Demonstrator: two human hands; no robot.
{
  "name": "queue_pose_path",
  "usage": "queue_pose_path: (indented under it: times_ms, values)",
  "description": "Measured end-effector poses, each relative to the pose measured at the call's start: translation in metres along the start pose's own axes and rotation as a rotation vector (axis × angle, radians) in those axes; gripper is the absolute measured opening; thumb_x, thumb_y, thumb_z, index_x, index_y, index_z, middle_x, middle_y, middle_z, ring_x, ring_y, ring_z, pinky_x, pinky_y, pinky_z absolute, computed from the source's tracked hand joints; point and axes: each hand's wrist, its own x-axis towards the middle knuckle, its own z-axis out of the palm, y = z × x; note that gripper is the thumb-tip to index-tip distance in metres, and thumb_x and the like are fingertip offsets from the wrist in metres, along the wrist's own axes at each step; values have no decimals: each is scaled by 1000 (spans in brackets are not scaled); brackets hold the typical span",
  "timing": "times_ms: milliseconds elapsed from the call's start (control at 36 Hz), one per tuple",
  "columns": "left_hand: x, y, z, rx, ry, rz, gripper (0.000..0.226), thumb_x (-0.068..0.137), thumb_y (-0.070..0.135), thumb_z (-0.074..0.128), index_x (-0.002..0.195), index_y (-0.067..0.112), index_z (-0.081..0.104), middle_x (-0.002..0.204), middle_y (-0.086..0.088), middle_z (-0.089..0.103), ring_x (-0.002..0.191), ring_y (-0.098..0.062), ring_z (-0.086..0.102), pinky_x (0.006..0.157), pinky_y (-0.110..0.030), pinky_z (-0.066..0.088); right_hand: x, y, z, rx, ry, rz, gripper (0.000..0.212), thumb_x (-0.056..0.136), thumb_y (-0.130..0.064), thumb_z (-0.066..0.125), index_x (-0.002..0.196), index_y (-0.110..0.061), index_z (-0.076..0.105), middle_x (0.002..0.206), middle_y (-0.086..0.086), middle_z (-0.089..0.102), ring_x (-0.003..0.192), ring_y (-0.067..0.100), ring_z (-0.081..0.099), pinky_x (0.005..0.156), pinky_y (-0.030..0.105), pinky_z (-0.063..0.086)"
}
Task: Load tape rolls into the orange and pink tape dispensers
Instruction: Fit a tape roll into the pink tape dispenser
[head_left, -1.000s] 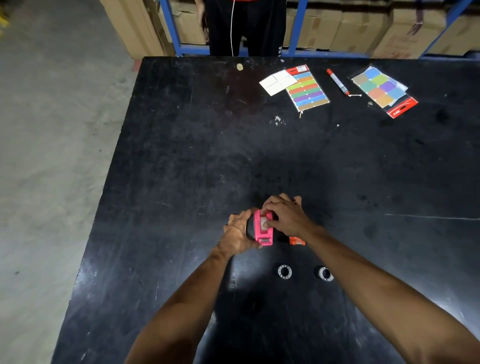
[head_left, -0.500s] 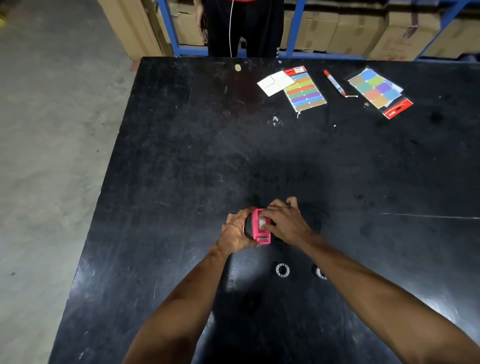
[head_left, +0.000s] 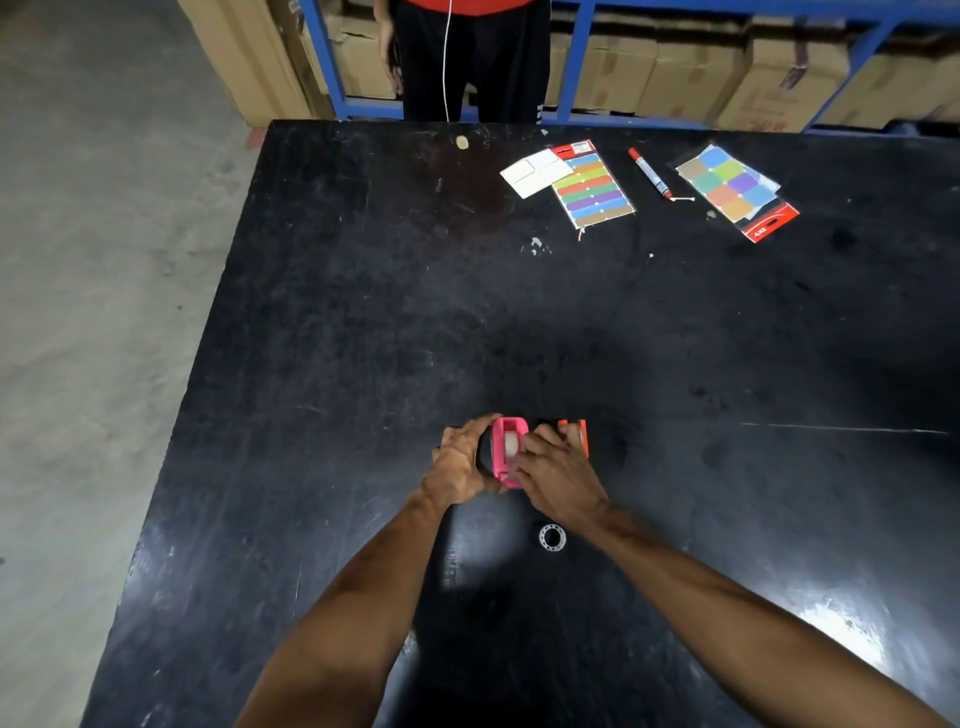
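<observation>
The pink tape dispenser (head_left: 508, 450) stands on the black table (head_left: 363, 312) near its front middle, with a pale tape roll showing in its top slot. My left hand (head_left: 460, 462) wraps around its left side. My right hand (head_left: 553, 475) presses its fingers against the dispenser's right side and front end. Just behind my right hand the orange dispenser (head_left: 575, 434) peeks out, mostly hidden. A small clear tape roll (head_left: 551, 536) lies flat on the table below my hands. My right forearm covers the spot where a second roll lay.
At the table's far side lie a white card (head_left: 535, 172), a pack of coloured strips (head_left: 592, 188), a red marker (head_left: 649, 172) and a pack of coloured squares (head_left: 732, 189). A person (head_left: 467, 57) stands at the far edge before blue shelving with cardboard boxes.
My right hand has slid from the top of the pink dispenser to its right side and front, uncovering the tape in the slot. The orange dispenser now shows behind it.
</observation>
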Motion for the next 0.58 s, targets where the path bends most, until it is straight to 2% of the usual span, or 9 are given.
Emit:
queue_pose_path:
  times_ms: [139,278,361,500,583]
  values:
    - [-1,7,2,18,-16,5,114,49,31,94,144,42,33,138,14,49,123,-17,37,112,-43,35,-19,-11,8,13,-18,21,2,79,-31,74,80,-29,74,95,-11,67,91,18,57,84,37,28]
    - [-3,8,-1,12,-21,-2,113,53,28,94,145,43,30,139,12,48,126,-18,36,113,-44,33,-27,-15,14,36,-85,55,22,93,-32,52,90,-27,73,99,-8,64,94,20,53,83,38,28]
    - [-3,7,0,23,-26,-1,114,53,29,94,145,44,28,140,12,47,125,-17,36,113,-44,34,-24,-19,13,57,-39,77,15,89,-29,59,88,-26,73,98,-8,67,91,21,54,80,38,28]
    - [-4,7,3,2,-29,-26,115,52,26,94,145,43,29,129,13,46,127,-19,37,114,-45,34,-24,-25,20,12,-5,114,7,81,-25,70,77,-20,71,93,-2,62,90,23,51,79,42,42]
    - [-5,7,4,7,-26,-23,113,55,26,93,146,43,28,121,15,41,127,-20,38,113,-45,36,-27,-28,23,-22,12,135,3,77,-19,72,78,-18,70,94,1,62,86,25,55,76,44,45]
